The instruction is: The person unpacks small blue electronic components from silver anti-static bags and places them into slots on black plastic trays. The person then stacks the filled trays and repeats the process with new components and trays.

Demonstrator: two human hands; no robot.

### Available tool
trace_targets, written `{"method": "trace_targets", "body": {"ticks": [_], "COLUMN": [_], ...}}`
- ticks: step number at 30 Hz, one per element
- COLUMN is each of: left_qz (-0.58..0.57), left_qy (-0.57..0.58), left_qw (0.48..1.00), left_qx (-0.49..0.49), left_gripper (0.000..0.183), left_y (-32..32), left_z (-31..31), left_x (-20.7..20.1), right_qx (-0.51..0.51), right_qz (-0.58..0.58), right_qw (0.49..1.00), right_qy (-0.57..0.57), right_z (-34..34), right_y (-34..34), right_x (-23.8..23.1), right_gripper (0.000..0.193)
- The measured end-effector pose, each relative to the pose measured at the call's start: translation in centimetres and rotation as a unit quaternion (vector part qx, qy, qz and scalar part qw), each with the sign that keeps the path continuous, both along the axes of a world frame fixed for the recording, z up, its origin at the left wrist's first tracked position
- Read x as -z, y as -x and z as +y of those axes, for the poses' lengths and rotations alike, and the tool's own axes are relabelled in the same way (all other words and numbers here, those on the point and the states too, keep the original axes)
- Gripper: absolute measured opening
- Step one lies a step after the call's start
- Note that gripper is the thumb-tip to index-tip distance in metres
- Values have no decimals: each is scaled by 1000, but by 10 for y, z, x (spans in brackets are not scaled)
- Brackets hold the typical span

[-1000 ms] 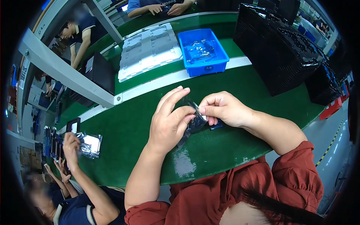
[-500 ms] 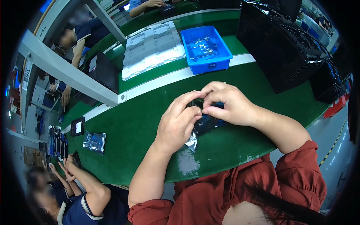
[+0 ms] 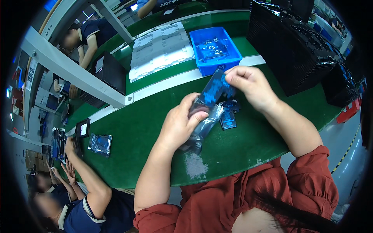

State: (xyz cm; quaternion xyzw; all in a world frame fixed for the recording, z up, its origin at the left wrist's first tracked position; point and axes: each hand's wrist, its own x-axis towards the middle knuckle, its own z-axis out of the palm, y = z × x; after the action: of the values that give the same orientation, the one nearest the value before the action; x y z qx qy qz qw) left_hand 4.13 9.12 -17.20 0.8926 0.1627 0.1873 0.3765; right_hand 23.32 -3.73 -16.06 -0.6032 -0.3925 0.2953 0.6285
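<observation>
Blue-marked board point(image 3: 212, 91), lower end indistinct at bag point(image 3: 206, 125)

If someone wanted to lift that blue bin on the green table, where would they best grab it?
Grip the blue bin probably by its left and right rims, one hand from each side. It stands upright and open-topped, holding bagged items. The near wall seems less handy, with the right hand in front of it.
</observation>
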Motion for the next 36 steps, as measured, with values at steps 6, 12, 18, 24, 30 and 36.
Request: {"method": "trace_targets", "body": {"ticks": [6, 12, 18, 24, 30, 36], "left_qz": [66, 15, 62, 355, 413, 367], "left_qy": [-108, -132, -276, -79, -153, -184], "left_qw": [986, 966, 862, 712, 751, 830], "left_qx": [-109, -221, -420, -601, -492, -378], "left_gripper": [48, 63, 59, 85, 71, 54], "left_y": [8, 17, 92, 207, 149, 138], "left_z": [42, 70, 138, 180, 125, 92], "left_x": [7, 20, 1, 24, 18, 0], "right_qx": [-94, -12, -49, -73, -112, -117], "right_qz": [-85, -413, -469, -523, -531, -564], "right_qw": [971, 898, 878, 846, 837, 817], "right_qy": [203, 149, 84, 68, 75, 39], "right_z": [-6, -5, -8, -6, -7, -9], "right_y": [-29, -10, -9, 2, 5, 5], "right_x": [-1, 4, 10, 10, 12, 14], "right_gripper": [17, 16, 20, 20, 20, 20]}}
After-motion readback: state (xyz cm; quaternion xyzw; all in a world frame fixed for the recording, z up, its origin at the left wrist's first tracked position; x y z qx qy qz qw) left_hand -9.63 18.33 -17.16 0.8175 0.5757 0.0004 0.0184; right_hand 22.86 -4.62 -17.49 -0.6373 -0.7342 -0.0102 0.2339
